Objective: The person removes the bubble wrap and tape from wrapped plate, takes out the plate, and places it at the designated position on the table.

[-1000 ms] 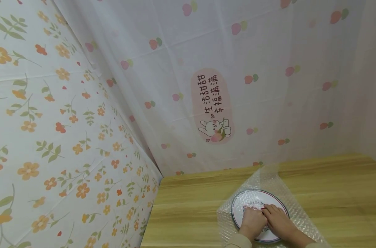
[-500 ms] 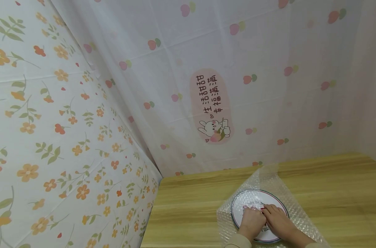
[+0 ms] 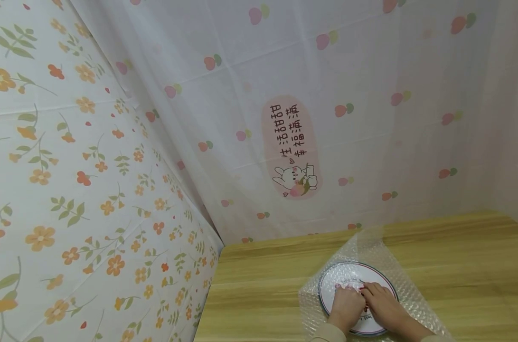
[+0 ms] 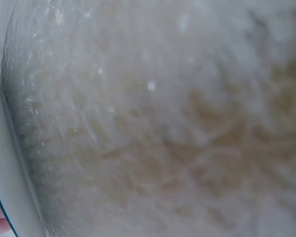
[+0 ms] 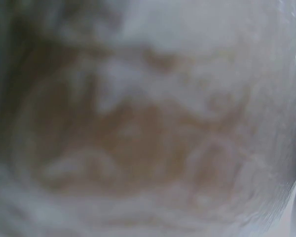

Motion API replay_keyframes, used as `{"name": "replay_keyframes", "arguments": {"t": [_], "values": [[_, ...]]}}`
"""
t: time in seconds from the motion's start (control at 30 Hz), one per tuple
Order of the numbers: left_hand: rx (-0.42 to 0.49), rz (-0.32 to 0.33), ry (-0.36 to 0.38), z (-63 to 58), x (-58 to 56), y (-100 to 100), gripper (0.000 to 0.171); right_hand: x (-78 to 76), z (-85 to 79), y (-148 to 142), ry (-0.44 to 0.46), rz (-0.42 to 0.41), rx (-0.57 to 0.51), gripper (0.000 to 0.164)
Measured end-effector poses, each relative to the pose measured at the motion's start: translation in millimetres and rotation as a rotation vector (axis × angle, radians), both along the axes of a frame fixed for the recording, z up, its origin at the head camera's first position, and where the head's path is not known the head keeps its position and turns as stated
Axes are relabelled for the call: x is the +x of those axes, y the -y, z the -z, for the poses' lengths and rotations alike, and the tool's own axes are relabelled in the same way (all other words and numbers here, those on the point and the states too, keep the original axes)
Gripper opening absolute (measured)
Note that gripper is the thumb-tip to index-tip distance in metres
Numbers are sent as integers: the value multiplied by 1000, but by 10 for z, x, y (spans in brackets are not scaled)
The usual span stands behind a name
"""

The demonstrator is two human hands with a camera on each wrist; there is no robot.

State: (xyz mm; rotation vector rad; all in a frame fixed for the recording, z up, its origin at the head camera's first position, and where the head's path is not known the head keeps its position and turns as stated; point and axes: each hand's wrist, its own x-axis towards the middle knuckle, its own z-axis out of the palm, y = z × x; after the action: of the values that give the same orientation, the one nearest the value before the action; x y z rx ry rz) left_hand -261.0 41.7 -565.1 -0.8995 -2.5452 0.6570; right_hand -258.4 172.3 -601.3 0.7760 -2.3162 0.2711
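A round white plate (image 3: 367, 272) with a dark blue rim line and printed lettering lies on a sheet of clear bubble wrap (image 3: 412, 297). Bubble texture also shows over its upper left part. On the middle of the plate rests my left hand (image 3: 348, 304), fingers bent and their tips hidden. My right hand (image 3: 382, 304) lies against it from the right, its bent fingers reaching to the left hand. What the fingertips hold is hidden. Blurred bubble wrap (image 4: 138, 98) fills the left wrist view, beside the plate's rim (image 4: 10, 148). Blurred bubble wrap (image 5: 138, 148) fills the right wrist view too.
The wood-grain table (image 3: 259, 289) stretches out on both sides of the bubble wrap. A white curtain (image 3: 353, 142) with fruit prints hangs behind it. Another curtain (image 3: 92, 204), printed with orange flowers, hangs along the left.
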Motion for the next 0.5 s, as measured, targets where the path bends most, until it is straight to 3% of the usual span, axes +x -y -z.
{"name": "replay_keyframes", "arguments": {"t": [0.5], "values": [[35, -42, 39, -57, 20, -12, 11, 27, -44, 13, 19, 11, -19, 29]]}}
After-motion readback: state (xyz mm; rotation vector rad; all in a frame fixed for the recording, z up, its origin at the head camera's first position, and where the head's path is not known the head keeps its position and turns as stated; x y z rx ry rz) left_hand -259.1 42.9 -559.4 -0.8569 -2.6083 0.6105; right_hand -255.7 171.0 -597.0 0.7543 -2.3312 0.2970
